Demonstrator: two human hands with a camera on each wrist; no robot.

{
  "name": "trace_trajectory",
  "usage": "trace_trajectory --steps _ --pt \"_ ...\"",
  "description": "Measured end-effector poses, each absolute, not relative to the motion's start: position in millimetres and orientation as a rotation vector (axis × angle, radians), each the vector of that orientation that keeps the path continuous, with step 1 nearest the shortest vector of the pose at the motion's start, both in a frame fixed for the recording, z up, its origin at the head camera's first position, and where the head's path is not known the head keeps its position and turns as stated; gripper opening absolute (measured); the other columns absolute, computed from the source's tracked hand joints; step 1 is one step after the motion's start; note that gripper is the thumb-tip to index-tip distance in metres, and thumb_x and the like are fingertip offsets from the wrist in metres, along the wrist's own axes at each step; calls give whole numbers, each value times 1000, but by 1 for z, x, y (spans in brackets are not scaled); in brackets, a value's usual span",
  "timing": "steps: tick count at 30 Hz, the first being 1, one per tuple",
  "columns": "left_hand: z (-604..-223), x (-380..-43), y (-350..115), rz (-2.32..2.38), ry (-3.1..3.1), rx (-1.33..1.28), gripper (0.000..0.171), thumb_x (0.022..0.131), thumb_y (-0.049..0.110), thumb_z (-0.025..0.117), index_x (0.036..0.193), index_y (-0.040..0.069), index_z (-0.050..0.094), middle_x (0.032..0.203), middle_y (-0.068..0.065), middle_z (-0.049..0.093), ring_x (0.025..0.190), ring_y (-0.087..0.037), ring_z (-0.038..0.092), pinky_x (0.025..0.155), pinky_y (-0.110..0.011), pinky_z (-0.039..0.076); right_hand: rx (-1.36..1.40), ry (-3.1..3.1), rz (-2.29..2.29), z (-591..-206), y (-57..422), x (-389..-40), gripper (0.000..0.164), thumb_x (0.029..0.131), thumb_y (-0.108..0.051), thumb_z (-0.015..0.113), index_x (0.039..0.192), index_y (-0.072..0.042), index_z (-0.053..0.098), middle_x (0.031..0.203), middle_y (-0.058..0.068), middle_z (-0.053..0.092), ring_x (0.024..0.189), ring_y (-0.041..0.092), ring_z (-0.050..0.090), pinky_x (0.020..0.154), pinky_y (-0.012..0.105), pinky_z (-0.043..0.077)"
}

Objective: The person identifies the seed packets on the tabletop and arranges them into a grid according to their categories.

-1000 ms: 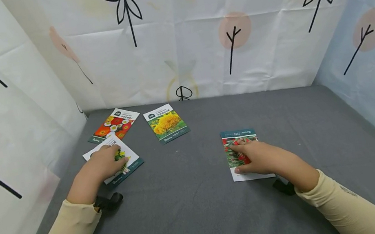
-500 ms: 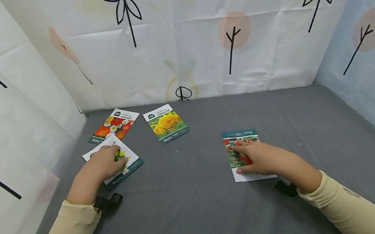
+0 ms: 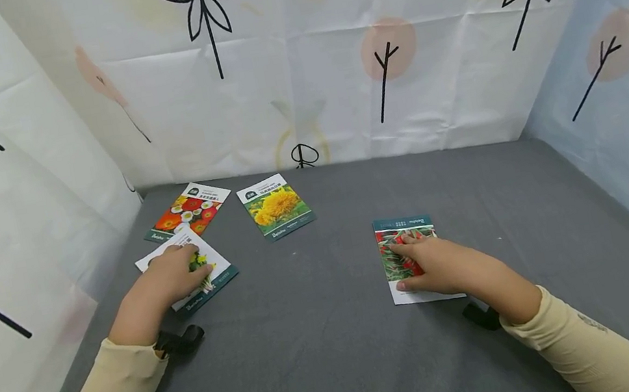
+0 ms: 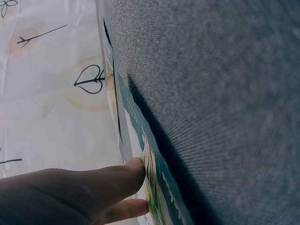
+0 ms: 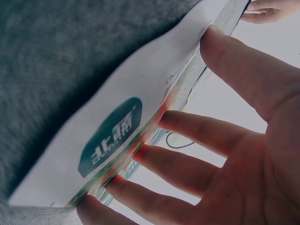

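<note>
Right hand [image 3: 441,263] on packet [image 3: 400,266], apparently chilli-printed

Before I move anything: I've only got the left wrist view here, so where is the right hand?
Observer: The right hand rests with fingers spread on a packet picturing red peppers, well to the right of the other packets.

Operator: Copy. Is the packet under the left hand lying on anything besides the cloth?

Observer: Yes. In the head view, the far corner of that left-hand packet overlaps a packet picturing red and orange flowers.

Operator: And does the yellow-flower packet touch that one?

Observer: No. A narrow gap of grey cloth shows between them.
</note>
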State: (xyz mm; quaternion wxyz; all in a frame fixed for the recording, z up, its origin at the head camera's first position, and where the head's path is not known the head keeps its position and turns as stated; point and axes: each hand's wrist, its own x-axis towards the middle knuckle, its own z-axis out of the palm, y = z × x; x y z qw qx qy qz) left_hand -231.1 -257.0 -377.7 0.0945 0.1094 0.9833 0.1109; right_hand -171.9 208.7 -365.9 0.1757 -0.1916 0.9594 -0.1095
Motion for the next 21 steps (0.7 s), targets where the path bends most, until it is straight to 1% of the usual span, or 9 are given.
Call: trace_trajectory --steps 7,14,21 --pt "-377 -230 -257 336 2919 324 64 105 32 62 147 -14 49 148 -44 48 140 -60 45 113 -72 41 -549 2711 -307 -366 208 -170 79 99 -45 74 161 -7 45 169 28 34 158 45 33 123 63 37" --pt "-379 -230 -258 334 2938 353 61 105 31 62 145 -13 52 146 -43 50 139 -60 46 111 -72 42 -550 2694 -337 -365 211 -166 78 100 -42 73 162 -5 43 169 30 31 158 48 30 123 64 35" --pt "-378 -229 -257 342 2926 343 62 105 31 61 146 -14 51 147 -44 49 138 -61 47 110 -73 43 -528 2691 -326 -364 211 -164 80 99 -44 74 162 -6 43 169 30 31 157 50 31 122 66 35"
